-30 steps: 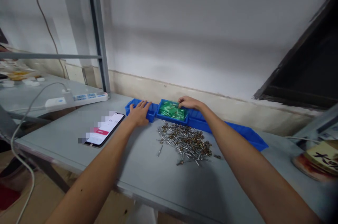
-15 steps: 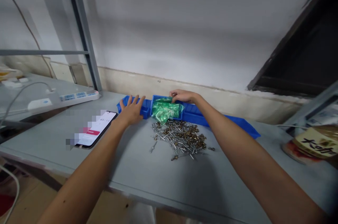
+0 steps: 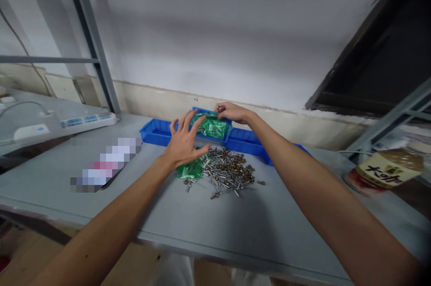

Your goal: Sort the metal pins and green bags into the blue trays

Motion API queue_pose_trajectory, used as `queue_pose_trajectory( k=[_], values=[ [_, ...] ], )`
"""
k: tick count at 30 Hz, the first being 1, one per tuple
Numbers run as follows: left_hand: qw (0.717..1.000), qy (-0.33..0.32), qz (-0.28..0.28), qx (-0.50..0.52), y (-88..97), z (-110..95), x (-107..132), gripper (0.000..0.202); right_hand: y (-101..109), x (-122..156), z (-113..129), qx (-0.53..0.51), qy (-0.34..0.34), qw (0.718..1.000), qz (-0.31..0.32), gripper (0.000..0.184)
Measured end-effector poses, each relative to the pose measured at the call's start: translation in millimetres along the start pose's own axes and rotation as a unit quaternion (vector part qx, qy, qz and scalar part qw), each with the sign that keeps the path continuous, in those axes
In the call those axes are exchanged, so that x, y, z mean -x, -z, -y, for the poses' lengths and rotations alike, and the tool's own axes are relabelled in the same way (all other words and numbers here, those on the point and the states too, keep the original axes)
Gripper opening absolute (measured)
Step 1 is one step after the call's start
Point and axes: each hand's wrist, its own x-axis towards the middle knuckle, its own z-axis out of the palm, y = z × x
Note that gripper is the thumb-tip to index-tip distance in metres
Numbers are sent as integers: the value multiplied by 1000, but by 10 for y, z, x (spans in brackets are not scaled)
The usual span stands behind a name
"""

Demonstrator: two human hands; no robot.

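Observation:
My right hand [image 3: 232, 112] is at the back right corner of the middle blue bin [image 3: 226, 141], with curled fingers that appear closed on its rim; the fingertips are partly hidden. Green plastic bags [image 3: 215, 129] with small parts inside fill that bin. My left hand [image 3: 183, 144] is open with spread fingers, its fingertips over the bin's left side. Below its palm, another green bag [image 3: 189, 170] lies on the table, against a heap of metal pins with brass-coloured heads [image 3: 232, 171].
Blue bins stand left [image 3: 156, 132] and right [image 3: 247, 140] of the middle one, along the wall. A phone [image 3: 111, 162], partly blurred out, and a power strip [image 3: 87, 121] lie at left. A labelled jar [image 3: 384, 171] stands at right, near a metal frame.
A green bag that hung over the middle bin's front now lies on the table. My left hand has moved right, from the left bin to the middle one. The middle bin looks slightly raised.

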Motion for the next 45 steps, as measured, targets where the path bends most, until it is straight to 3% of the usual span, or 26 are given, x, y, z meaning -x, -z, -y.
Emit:
queue_pose_trajectory(
  k=[5, 10, 15, 20, 25, 30, 34, 38, 40, 42, 45],
  values=[
    [998, 28, -47, -14, 2, 8, -10, 81, 39, 109, 46, -3, 17, 1000, -14, 23],
    [997, -33, -13, -67, 17, -126, -20, 86, 58, 177, 165, 15, 23, 999, -37, 22],
    [994, -21, -20, -101, 58, -289, -41, 83, 8, 245, 307, 5, 29, 999, -42, 20],
    [994, -21, -7, -111, 91, -297, -50, 93, -131, 442, 387, -52, 18, 998, -20, 21],
    [994, -54, -2, -98, 59, -300, -53, 94, -208, 667, 362, -137, 4, 987, -78, 25],
    [994, -91, 5, -59, 44, -350, -38, 90, -183, 923, 395, -196, -56, 976, -80, 29],
    [996, -92, 9, 5, 51, -427, -35, 84, -201, 1157, 305, -257, -52, 957, -128, 28],
    [983, -97, 37, 151, 57, -497, -64, 87, -294, 1381, 139, -296, -12, 936, -190, 23],
    [965, -69, 35, 251, 61, -540, -80, 86, -364, 1486, 90, -320, -8, 926, -200, 29],
    [938, -1, 5, 346, 68, -607, -95, 85, -452, 1578, 49, -345, 11, 914, -211, 37],
    [873, 117, -27, 473, 79, -750, -108, 76, -621, 1671, -46, -367, 82, 896, -236, 56]
  ],
)
